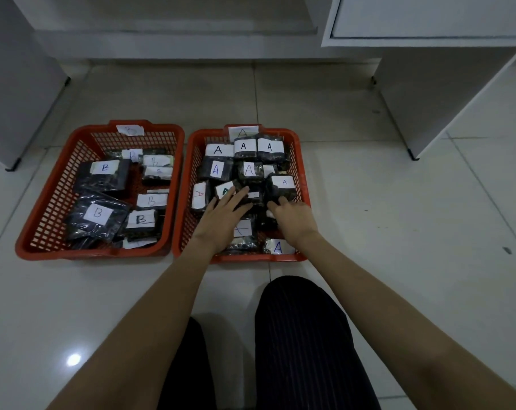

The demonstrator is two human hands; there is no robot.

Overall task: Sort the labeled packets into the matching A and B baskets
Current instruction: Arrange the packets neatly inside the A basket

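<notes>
Your knees point(295, 335) were nearest the lens, and beyond them your left hand point(221, 220) lay flat, grip released, on packets in the A basket point(302, 179), your right hand point(289, 216) curling onto the packet point(282, 189) just ahead, its grip indeterminate.

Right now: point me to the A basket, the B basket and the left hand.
A basket point(305, 184), head view, on its right rim.
B basket point(38, 220), head view, on its left mesh wall.
left hand point(221, 221), head view, on the back of the hand, over packets in the A basket.
</notes>
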